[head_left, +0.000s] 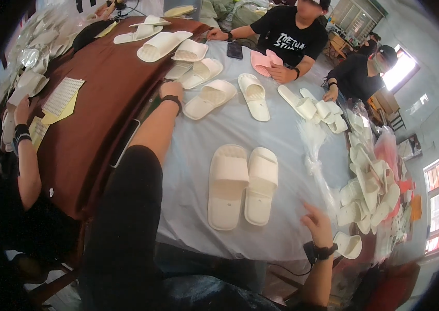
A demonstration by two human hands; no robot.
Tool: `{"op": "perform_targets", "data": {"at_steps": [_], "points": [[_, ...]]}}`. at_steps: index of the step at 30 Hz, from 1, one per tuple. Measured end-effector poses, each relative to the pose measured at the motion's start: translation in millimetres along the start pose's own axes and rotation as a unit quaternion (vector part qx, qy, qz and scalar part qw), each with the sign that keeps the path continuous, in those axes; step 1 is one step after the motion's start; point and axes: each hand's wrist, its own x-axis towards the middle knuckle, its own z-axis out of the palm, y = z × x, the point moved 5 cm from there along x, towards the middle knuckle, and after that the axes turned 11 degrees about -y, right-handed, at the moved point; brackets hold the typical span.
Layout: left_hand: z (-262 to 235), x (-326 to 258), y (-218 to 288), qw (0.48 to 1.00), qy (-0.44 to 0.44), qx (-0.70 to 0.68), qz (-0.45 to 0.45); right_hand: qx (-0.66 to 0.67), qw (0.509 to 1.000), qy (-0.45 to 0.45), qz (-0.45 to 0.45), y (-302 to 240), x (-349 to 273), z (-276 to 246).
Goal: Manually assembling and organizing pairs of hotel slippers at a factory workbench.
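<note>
Right hand (317, 224) at table edge (219, 249); slipper pair (242, 184) near.

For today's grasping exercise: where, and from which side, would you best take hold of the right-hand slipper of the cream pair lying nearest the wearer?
Probably the right-hand slipper by its raised strap band. It lies flat, sole down, so the strap arches clear of the table. Come from its right, where the right hand hovers; the left slipper crowds the other side.

One head camera looks steeply down, close over the table (198, 155).
</note>
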Motion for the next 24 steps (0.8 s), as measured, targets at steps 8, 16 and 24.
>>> {"op": "perform_targets", "data": {"at_steps": [8,16,24], "points": [[10.3,-40.9,-9.1,0.995,-0.034,0.058,-0.080,0.165,0.985,0.006,0.045,58.5,-36.3,13.5],[-17.9,-179.7,-17.1,0.991,-0.030,0.089,0.095,0.138,0.987,0.077,0.035,77.1,-29.7,21.0],[-28.9,-327.3,-68.6,0.998,0.033,0.049,0.032,0.140,0.987,0.075,-0.013,76.1,-39.6,24.8]]}}
